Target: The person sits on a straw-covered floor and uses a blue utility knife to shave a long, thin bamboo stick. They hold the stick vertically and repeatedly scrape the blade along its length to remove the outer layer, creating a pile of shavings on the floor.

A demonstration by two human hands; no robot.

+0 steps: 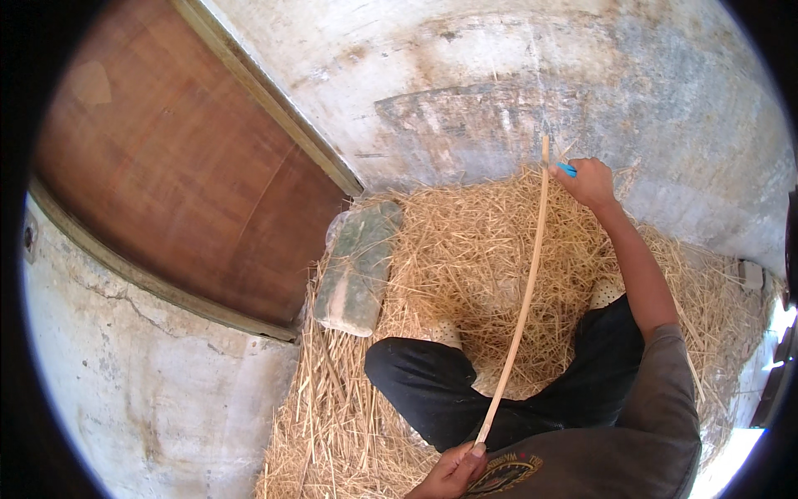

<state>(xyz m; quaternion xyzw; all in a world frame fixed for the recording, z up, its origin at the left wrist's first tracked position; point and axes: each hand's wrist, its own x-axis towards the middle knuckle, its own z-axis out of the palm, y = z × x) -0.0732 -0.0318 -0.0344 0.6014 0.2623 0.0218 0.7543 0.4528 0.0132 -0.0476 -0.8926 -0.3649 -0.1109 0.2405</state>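
Note:
A long, pale, slightly bowed bamboo strip (522, 324) runs from my lap up toward the wall. My left hand (459, 471) is closed around its near end, close to my shirt. With the arm stretched far forward, my right hand (588, 181) is closed on a small blue-handled tool (566, 169), held right beside the strip's far end. Its blade, if any, cannot be made out. A thin curl of shaving (568, 152) stands out by that end. Between and around my bent legs (432, 374) lies a thick heap of straw-coloured shavings (482, 249).
Left of the heap lies a greyish-green stone block (357, 266). A brown door (191, 166) in a wooden frame fills the upper left. The stained, pale wall (499, 91) rises just beyond my right hand. A small grey block (751, 275) sits at the far right.

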